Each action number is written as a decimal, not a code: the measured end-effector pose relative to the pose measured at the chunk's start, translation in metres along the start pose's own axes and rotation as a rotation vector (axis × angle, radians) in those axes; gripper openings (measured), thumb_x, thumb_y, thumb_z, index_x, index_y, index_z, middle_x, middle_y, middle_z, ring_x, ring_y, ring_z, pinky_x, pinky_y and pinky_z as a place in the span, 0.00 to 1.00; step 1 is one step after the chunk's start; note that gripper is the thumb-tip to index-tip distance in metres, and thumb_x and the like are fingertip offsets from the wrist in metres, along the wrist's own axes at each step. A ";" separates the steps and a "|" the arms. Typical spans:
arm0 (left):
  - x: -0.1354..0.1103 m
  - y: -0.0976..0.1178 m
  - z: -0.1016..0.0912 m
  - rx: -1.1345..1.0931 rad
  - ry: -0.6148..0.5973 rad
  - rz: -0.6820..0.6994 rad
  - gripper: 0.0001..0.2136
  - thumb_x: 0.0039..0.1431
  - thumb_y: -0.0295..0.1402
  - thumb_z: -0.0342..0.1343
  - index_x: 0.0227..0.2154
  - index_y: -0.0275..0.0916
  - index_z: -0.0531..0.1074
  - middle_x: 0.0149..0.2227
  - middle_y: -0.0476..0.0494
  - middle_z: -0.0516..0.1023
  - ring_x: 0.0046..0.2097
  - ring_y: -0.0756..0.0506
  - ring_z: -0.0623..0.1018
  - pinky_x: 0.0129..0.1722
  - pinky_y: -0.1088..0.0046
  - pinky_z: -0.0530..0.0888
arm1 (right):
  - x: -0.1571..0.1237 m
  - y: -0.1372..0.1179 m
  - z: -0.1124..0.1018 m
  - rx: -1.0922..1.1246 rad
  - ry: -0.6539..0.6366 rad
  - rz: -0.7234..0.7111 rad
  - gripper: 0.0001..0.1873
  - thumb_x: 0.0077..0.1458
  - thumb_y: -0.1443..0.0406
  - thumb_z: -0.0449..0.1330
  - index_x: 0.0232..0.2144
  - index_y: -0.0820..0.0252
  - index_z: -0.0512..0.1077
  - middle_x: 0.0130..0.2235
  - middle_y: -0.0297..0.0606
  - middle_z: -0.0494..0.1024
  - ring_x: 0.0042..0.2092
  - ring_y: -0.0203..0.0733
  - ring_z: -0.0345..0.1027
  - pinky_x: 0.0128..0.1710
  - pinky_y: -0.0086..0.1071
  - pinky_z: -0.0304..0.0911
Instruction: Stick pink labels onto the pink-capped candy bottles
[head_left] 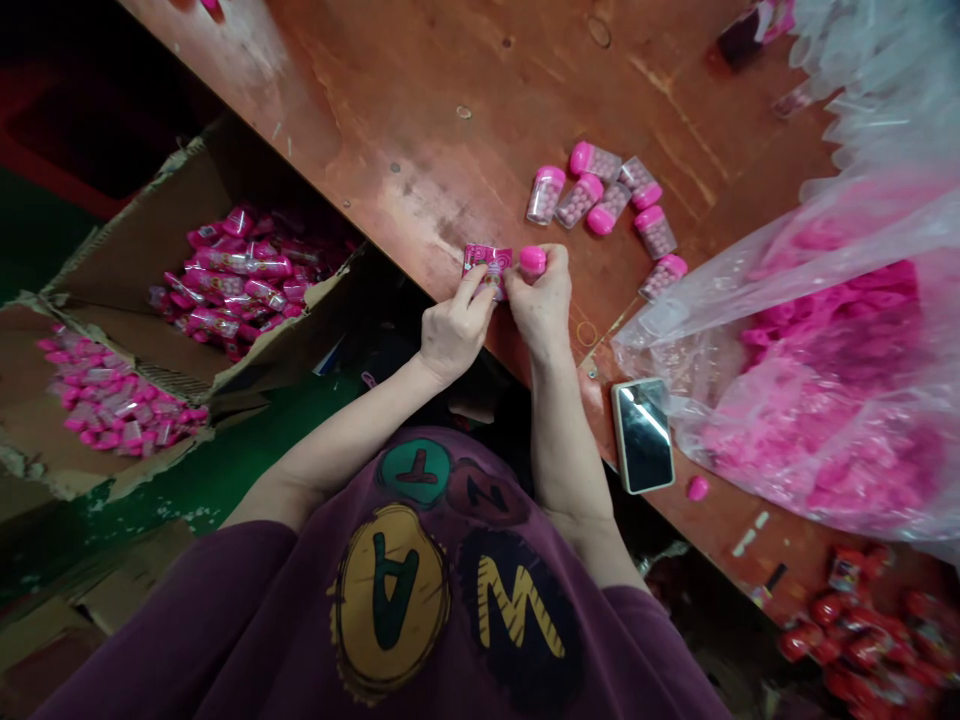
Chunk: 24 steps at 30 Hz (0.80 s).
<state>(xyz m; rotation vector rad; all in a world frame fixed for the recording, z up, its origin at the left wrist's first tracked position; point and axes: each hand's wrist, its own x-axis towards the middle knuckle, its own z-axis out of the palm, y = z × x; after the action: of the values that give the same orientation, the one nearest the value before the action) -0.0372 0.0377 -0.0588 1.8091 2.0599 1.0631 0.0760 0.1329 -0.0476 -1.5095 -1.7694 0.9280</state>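
Near the table's front edge, my left hand (456, 328) pinches a small pink printed wrapper (480, 256), which lies flat under its fingertips. Close beside it, my right hand (541, 305) is closed around a small jar with a pink cap (533, 261). Only the cap shows; the fingers hide the rest of the jar. The right thumb and fingertips come close to the wrapper's right end, and whether they touch it I cannot tell. Beyond my hands lie several clear jars with pink caps (579, 200), filled with small pale pink balls.
At the left stand cardboard boxes, one with pink wrapped jars (232, 280), another with loose pink-capped jars (124, 400). To the right are a phone (643, 436), a loose pink cap (697, 488), a clear bag of pink pieces (832, 400) and red packages (862, 640).
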 end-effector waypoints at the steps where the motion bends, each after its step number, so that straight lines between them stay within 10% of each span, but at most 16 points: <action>1: 0.000 0.001 0.000 0.011 -0.026 -0.024 0.14 0.76 0.34 0.52 0.48 0.37 0.83 0.67 0.32 0.76 0.43 0.40 0.88 0.38 0.67 0.81 | -0.001 0.000 0.000 -0.005 0.005 -0.016 0.12 0.56 0.68 0.60 0.41 0.54 0.61 0.34 0.28 0.68 0.36 0.38 0.67 0.48 0.42 0.69; 10: 0.007 0.014 -0.012 -0.051 -0.225 -0.120 0.16 0.75 0.30 0.47 0.51 0.33 0.80 0.72 0.23 0.66 0.42 0.36 0.87 0.43 0.59 0.82 | -0.010 0.012 -0.005 0.052 0.165 -0.104 0.07 0.62 0.62 0.58 0.42 0.52 0.63 0.37 0.34 0.70 0.41 0.44 0.69 0.54 0.48 0.70; 14: 0.012 0.014 -0.026 -0.198 -0.157 -0.134 0.15 0.73 0.31 0.54 0.56 0.34 0.78 0.71 0.26 0.70 0.56 0.36 0.83 0.52 0.61 0.81 | -0.025 0.016 -0.015 0.247 0.182 -0.090 0.16 0.63 0.50 0.60 0.42 0.51 0.62 0.38 0.34 0.68 0.39 0.41 0.68 0.44 0.39 0.71; 18: 0.012 0.025 -0.041 -0.644 -0.134 -0.316 0.10 0.68 0.34 0.64 0.47 0.36 0.81 0.46 0.39 0.86 0.42 0.46 0.83 0.38 0.75 0.78 | -0.052 0.008 -0.032 0.390 0.049 -0.078 0.21 0.62 0.45 0.65 0.44 0.49 0.64 0.37 0.30 0.68 0.29 0.34 0.61 0.27 0.32 0.63; 21: 0.005 0.038 -0.048 -0.976 -0.294 -0.569 0.07 0.65 0.28 0.65 0.29 0.35 0.79 0.20 0.52 0.71 0.19 0.55 0.65 0.20 0.79 0.61 | -0.072 0.000 -0.044 0.502 -0.038 -0.054 0.23 0.59 0.44 0.68 0.42 0.50 0.65 0.33 0.28 0.68 0.25 0.31 0.57 0.24 0.30 0.59; 24: -0.005 0.048 -0.053 -1.187 -0.273 -0.757 0.15 0.63 0.23 0.64 0.20 0.35 0.72 0.14 0.58 0.60 0.15 0.57 0.56 0.17 0.78 0.53 | -0.088 -0.005 -0.045 0.636 -0.103 0.030 0.28 0.56 0.43 0.71 0.44 0.50 0.65 0.31 0.26 0.68 0.24 0.30 0.57 0.21 0.28 0.56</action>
<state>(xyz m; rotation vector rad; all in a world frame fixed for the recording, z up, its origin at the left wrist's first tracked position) -0.0298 0.0128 0.0079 0.4825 1.2170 1.2389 0.1236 0.0506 -0.0198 -1.0870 -1.3274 1.4355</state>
